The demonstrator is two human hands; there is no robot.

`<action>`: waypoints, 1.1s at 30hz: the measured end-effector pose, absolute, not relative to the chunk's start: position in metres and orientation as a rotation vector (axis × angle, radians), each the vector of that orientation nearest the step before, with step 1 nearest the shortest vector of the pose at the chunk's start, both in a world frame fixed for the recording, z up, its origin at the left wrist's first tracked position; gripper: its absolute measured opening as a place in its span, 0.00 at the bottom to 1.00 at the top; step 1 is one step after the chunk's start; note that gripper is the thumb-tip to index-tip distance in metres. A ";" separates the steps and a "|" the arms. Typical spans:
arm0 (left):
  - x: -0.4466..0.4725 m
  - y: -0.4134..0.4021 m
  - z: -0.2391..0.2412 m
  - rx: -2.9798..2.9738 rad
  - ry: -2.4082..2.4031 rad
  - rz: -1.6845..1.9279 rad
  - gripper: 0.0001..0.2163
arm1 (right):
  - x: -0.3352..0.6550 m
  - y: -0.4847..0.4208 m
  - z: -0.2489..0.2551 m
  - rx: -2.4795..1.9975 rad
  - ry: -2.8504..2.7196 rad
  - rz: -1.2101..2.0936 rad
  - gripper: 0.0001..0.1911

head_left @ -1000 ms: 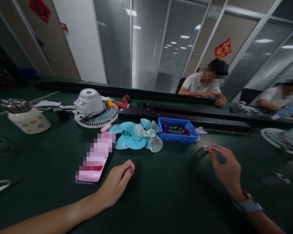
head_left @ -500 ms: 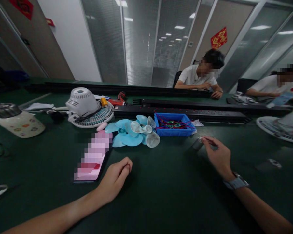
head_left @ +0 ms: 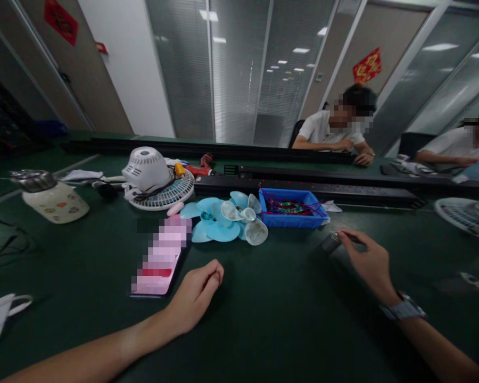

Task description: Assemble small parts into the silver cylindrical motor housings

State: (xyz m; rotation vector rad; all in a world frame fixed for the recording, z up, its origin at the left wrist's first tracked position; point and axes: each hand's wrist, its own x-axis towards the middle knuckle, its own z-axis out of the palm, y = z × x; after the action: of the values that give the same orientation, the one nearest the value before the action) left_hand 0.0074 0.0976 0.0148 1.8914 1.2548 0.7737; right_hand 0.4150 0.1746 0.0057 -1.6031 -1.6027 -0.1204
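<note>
My left hand (head_left: pixel 195 295) rests on the dark green table (head_left: pixel 271 319) with its fingers curled into a loose fist, empty, just right of a phone (head_left: pixel 162 256) lying flat. My right hand (head_left: pixel 368 261), with a watch on the wrist, pinches a small dark cylindrical part (head_left: pixel 330 242) that stands on the table. Beyond my hands lie light blue fan blades (head_left: pixel 213 221) and clear fan blades (head_left: pixel 247 221), overlapping.
A blue tray (head_left: pixel 293 208) holds wires. A white fan motor on its grille (head_left: pixel 154 178), a red tool (head_left: pixel 199 166) and a jar (head_left: pixel 51 199) stand at the left. A black rail (head_left: pixel 311 186) crosses the table. Two people sit beyond it. A mask (head_left: pixel 0 314) lies near left.
My hands have hardly moved; the right stays pinched on the small dark part. The view has shifted slightly as my head moved.
</note>
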 end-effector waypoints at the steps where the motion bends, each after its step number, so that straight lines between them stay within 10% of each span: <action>1: 0.007 0.098 0.015 1.891 1.257 0.772 0.12 | 0.415 0.175 0.006 -1.605 -1.604 -0.111 0.18; 15: 0.007 0.098 0.016 1.907 1.249 0.744 0.11 | 0.419 0.175 -0.011 -1.661 -1.618 0.217 0.34; 33: 0.023 0.083 0.014 2.014 1.066 0.868 0.15 | 0.250 0.081 0.027 -1.264 -2.082 0.857 0.20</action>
State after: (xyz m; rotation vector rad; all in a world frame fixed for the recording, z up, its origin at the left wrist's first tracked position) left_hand 0.0228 0.0827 0.0137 2.0136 1.0665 0.8679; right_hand 0.2499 0.0811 0.0265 -1.2643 -2.0820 0.8568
